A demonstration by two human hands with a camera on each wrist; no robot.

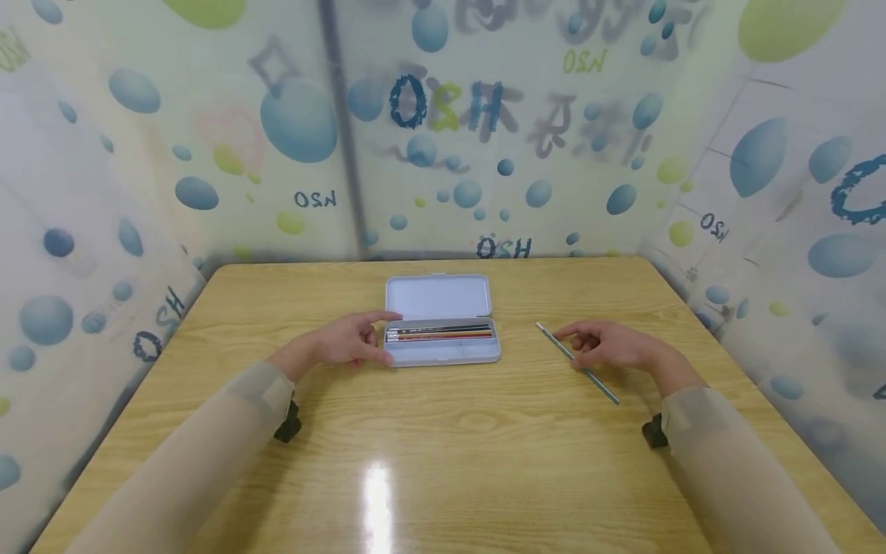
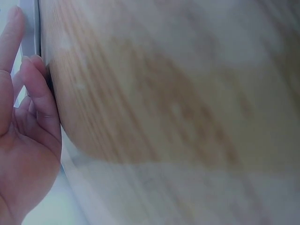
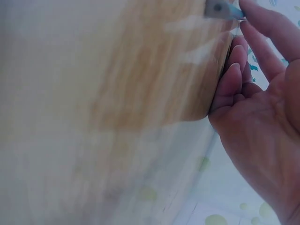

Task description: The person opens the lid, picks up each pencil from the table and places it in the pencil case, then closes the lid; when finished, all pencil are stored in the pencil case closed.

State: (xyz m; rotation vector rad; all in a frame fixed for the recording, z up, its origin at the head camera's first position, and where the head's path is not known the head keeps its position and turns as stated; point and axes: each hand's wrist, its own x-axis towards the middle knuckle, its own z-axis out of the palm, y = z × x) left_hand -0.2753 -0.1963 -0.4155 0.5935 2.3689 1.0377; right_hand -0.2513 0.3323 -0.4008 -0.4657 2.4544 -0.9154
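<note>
A white pencil case [image 1: 446, 353] lies open on the table, its lid [image 1: 438, 296] tipped back. Several pencils [image 1: 443, 332], dark, yellow and red among them, lie side by side in it. My left hand [image 1: 346, 338] holds the case at its left end, index finger by the hinge and thumb at the front corner. To the right of the case, my right hand [image 1: 612, 348] pinches a blue-green pencil [image 1: 601, 385] between thumb and fingers. That pencil slants, its white-tipped end pointing away to the left. In the right wrist view, its blunt end [image 3: 218, 8] shows near the fingertips.
The wood-grain table [image 1: 443, 446] is bounded by patterned walls [image 1: 443, 185] at the back and both sides. A bright reflection lies on its near part. Each wrist carries a small black device [image 1: 288, 423].
</note>
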